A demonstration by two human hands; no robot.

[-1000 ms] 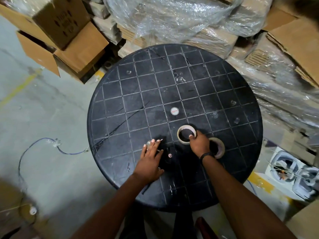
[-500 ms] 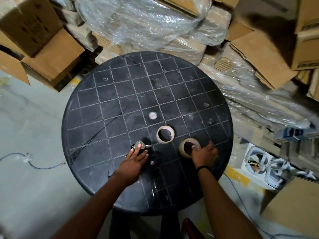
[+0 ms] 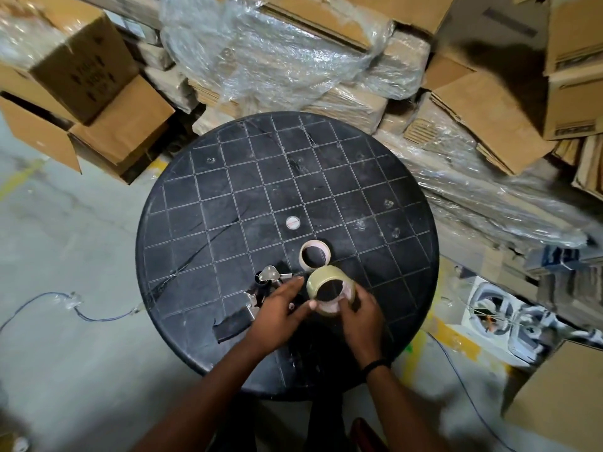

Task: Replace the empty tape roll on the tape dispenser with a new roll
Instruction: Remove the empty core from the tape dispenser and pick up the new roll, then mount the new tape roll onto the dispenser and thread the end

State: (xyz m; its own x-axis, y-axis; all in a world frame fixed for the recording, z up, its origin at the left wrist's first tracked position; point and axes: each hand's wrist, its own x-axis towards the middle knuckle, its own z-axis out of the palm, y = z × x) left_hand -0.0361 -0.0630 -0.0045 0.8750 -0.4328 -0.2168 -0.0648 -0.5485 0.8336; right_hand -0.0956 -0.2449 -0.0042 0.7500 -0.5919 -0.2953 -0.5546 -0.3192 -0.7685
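Gripping the new roll with both the right hand and left hand above the counter, beside the dispenser, risks misaligning its core on the spindle.

Round black grid-top table: empty tape core, black tape dispenser, small white disc.

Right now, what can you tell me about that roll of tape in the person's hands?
The tape roll looks like a glossy, yellowish-tan band wound on a core with a wide dark hole. It is lifted off the black table, tilted so its hole faces the camera. The right hand grips its lower right side; the left hand touches its left edge.
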